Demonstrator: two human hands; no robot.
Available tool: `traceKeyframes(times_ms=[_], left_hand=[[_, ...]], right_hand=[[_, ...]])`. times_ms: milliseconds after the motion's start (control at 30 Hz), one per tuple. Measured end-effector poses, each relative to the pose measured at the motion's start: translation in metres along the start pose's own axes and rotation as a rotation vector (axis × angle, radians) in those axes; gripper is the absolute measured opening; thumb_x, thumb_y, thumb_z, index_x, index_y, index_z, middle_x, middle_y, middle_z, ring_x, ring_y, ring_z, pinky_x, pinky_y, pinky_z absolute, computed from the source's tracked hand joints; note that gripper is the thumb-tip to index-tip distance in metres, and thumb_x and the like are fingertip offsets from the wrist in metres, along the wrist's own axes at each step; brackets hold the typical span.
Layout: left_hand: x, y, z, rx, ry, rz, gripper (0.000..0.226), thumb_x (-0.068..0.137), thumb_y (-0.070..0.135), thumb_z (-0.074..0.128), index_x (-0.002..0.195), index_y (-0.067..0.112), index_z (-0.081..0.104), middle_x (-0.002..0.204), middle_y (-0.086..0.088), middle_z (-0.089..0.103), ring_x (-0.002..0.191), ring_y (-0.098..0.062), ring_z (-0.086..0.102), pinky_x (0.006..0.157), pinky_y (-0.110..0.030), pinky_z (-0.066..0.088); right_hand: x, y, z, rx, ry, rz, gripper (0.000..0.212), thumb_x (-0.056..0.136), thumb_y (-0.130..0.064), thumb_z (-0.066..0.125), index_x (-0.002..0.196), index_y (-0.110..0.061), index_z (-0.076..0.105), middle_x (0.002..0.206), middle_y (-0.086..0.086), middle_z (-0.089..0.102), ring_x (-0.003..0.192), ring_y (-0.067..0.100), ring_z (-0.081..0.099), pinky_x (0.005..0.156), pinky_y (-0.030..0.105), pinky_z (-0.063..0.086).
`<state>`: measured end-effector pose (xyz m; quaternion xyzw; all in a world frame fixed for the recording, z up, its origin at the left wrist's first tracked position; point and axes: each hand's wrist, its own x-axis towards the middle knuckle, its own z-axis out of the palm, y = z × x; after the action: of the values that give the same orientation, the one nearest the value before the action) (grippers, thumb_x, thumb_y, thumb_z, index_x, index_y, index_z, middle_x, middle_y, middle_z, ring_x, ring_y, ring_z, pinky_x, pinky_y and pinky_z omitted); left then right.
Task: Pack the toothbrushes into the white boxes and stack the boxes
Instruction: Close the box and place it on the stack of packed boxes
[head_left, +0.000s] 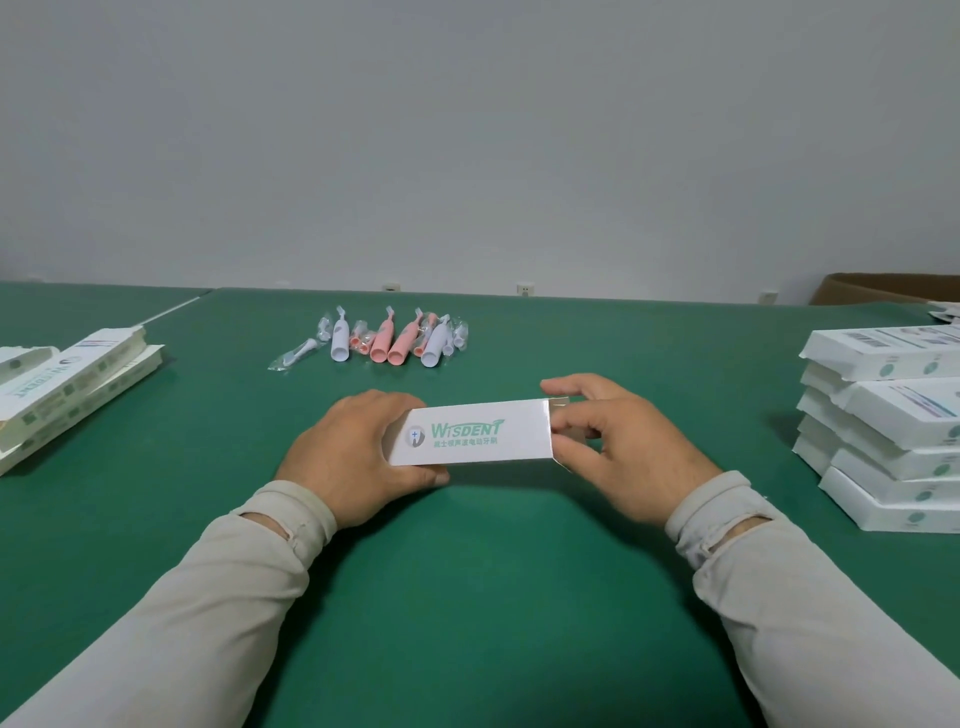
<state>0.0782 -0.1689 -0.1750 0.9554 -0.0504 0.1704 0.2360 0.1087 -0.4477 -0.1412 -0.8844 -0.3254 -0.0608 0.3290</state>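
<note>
- White box (470, 434): I hold it low over the tabletop (467, 571), long axis 9 to 3 o'clock.
- Left hand (358, 447): fingers curled round its closed end.
- Right hand (618, 441): fingers pinching the open end's flap.
- Toothbrushes (395, 340): 12 o'clock, well apart.

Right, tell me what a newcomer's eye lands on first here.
First, the white box at the centre of the green table, gripped by the left hand and right hand at its ends. Then the pink and white toothbrushes lying behind it, and the stacked boxes at right.

2 hands (358, 447) grip white box (470, 434).
</note>
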Motion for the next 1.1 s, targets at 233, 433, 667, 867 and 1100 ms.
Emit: traceKeyframes(times_ms=[233,433,667,867,1100], left_hand=[[0.002,0.001,-0.001,0.017,0.011,-0.008,0.06,0.054,0.078,0.067,0.105,0.048,0.053,0.1,0.022,0.055,0.098,-0.007,0.05,0.087,-0.041,0.049],[0.002,-0.001,-0.002,0.041,0.016,-0.018,0.058,0.058,0.075,0.071,0.106,0.049,0.052,0.099,0.023,0.054,0.097,-0.006,0.05,0.084,-0.039,0.049],[0.002,0.0,-0.003,0.024,0.077,-0.01,0.051,0.062,0.067,0.076,0.104,0.046,0.054,0.095,0.021,0.055,0.093,-0.007,0.05,0.08,-0.038,0.049],[0.002,-0.001,-0.002,0.004,0.091,0.006,0.05,0.063,0.061,0.08,0.103,0.043,0.058,0.093,0.022,0.055,0.091,-0.006,0.05,0.08,-0.039,0.049],[0.002,-0.005,-0.001,0.005,0.093,-0.005,0.05,0.063,0.067,0.076,0.103,0.046,0.054,0.093,0.021,0.055,0.092,-0.012,0.05,0.08,-0.042,0.05]], right_hand=[[-0.001,0.001,0.0,0.009,-0.016,-0.012,0.029,0.095,-0.013,0.06,0.076,-0.035,0.062,0.133,-0.017,0.045,0.104,-0.012,0.051,0.09,0.014,0.034],[0.0,0.0,0.004,-0.044,0.001,-0.043,0.021,0.098,-0.013,0.052,0.08,-0.024,0.055,0.129,-0.018,0.044,0.115,0.002,0.048,0.096,0.018,0.036],[0.0,-0.001,0.009,0.156,0.087,-0.066,0.016,0.096,-0.006,0.057,0.093,-0.012,0.072,0.132,-0.02,0.047,0.106,-0.013,0.048,0.085,0.001,0.03],[-0.002,-0.003,0.006,0.348,0.027,0.01,0.025,0.095,-0.008,0.062,0.084,-0.026,0.075,0.147,-0.014,0.041,0.133,-0.01,0.039,0.094,-0.002,0.029],[-0.006,0.003,-0.006,0.445,0.157,0.04,0.064,0.083,0.004,0.056,0.121,-0.048,0.054,0.136,-0.009,0.05,0.085,-0.003,0.058,0.069,0.011,0.046]])
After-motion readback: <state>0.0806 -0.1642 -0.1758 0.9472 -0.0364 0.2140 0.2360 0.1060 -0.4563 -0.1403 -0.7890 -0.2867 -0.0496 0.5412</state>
